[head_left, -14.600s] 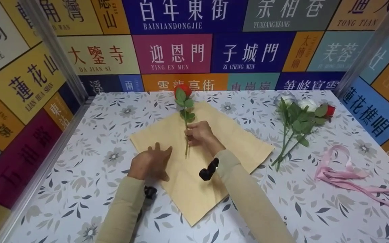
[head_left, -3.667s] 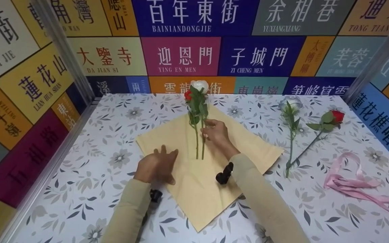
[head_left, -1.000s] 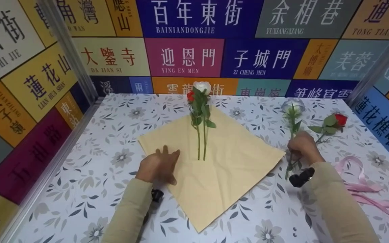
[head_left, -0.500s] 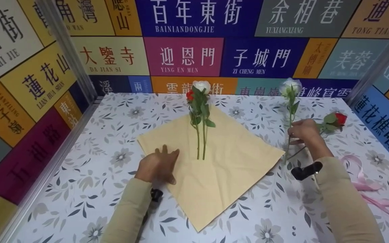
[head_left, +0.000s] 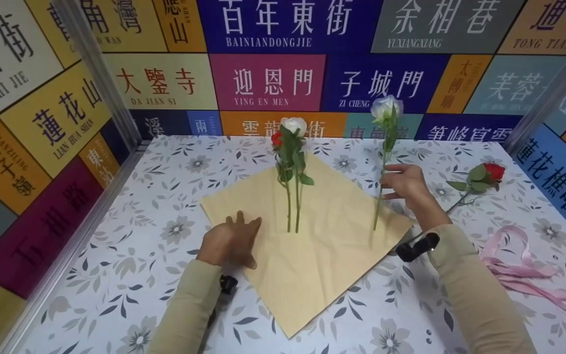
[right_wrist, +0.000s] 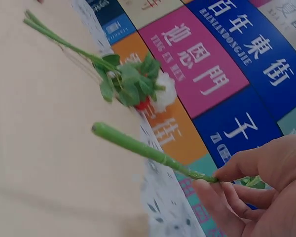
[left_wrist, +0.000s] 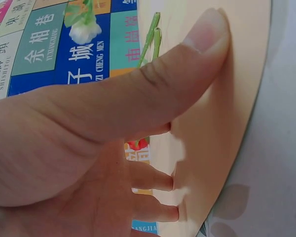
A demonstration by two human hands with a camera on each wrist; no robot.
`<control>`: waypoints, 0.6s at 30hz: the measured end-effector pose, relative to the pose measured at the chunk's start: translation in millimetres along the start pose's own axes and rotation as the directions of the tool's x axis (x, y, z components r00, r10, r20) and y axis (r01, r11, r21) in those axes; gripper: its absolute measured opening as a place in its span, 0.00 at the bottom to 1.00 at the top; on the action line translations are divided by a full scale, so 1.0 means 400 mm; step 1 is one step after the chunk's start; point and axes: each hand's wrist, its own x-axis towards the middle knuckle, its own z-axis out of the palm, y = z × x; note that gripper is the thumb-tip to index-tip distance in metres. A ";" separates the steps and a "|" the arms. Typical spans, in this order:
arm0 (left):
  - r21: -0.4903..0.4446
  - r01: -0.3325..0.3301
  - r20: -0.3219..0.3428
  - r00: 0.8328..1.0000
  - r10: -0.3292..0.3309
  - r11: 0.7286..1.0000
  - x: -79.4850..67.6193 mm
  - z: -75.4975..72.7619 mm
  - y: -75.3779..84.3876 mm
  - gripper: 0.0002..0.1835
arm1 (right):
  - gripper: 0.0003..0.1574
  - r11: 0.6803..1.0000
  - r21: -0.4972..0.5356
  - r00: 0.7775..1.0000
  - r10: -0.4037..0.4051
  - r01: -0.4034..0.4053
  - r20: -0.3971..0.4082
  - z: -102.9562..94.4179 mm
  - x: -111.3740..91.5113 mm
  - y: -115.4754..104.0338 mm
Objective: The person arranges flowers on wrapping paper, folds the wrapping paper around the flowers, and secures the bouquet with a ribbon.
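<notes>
Paper [head_left: 334, 275] lies under our left hand [head_left: 229, 242], its fingers spread apart. We hold our right hand [head_left: 407, 184] out, pinching a white rose [head_left: 387, 109] by its stem [right_wrist: 144, 150] above the paper's right side.

Left hand [head_left: 229, 243] spread, right hand [head_left: 407, 184] pinching

The left forearm [head_left: 182, 307], sleeved to the wrist, slants forward and inward. Its hand lies palm downward, fingers [left_wrist: 153, 175] apart and thumb [left_wrist: 158, 89] stretched well away from them. The right forearm [head_left: 479, 290], also sleeved, angles forward and toward the person's left. Its hand is raised and pinches with the fingertips [right_wrist: 237, 165], other fingers bent behind.
</notes>
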 end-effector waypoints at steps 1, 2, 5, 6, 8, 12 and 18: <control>0.000 0.000 -0.002 1.000 0.000 1.000 -0.001 0.000 0.001 0.57 | 0.39 1.000 0.019 1.000 0.003 -0.004 0.009 0.017 -0.001 -0.001; 0.000 -0.002 -0.006 1.000 0.002 1.000 -0.002 0.000 0.002 0.57 | 0.39 0.999 0.037 1.000 0.008 -0.008 0.018 0.033 -0.001 -0.002; 0.014 -0.012 -0.010 1.000 0.013 1.000 -0.002 0.000 0.004 0.57 | 0.38 0.997 0.077 0.999 0.011 -0.014 0.047 0.081 -0.001 0.001; 0.017 -0.016 -0.010 1.000 0.016 1.000 -0.003 -0.001 0.005 0.57 | 0.38 0.996 0.084 0.998 0.013 -0.018 0.055 0.096 -0.001 0.002; 0.024 -0.016 -0.005 1.000 0.016 1.000 -0.002 -0.002 0.005 0.57 | 0.38 0.996 0.090 0.998 0.013 -0.019 0.068 0.126 0.001 0.002; 0.018 -0.004 0.023 1.000 0.003 1.000 0.000 -0.008 0.005 0.57 | 0.37 0.995 0.098 0.996 0.015 -0.024 0.090 0.181 0.005 -0.007; 0.026 -0.009 0.029 1.000 0.008 1.000 0.002 -0.005 0.003 0.57 | 0.36 0.989 0.142 0.990 0.013 -0.033 0.138 0.244 0.006 -0.021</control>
